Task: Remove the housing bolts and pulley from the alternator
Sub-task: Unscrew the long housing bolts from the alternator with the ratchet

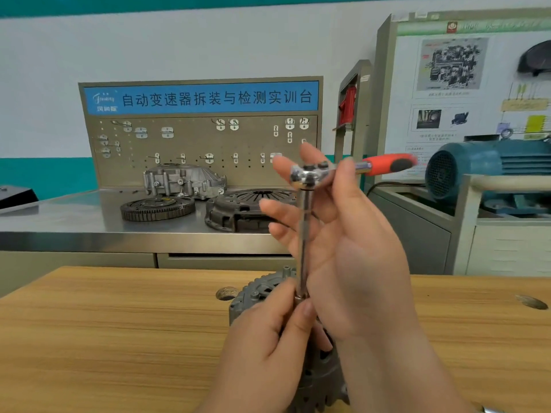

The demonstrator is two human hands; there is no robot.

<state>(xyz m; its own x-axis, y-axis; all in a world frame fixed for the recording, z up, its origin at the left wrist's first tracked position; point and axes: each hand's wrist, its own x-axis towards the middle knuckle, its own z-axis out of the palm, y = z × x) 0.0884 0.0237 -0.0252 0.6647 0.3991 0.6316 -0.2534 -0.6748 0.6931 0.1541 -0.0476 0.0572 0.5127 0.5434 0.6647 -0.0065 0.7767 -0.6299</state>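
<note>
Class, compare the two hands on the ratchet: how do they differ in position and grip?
The left hand is low, by the alternator; the right hand is raised at the ratchet head. The left hand pinches the extension bar; the right hand's fingers are straight and spread. Both touch the same joined tool.

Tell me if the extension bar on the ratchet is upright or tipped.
Upright: the extension bar runs nearly straight down from the ratchet head to the alternator, left hand pinching its lower end.
</note>
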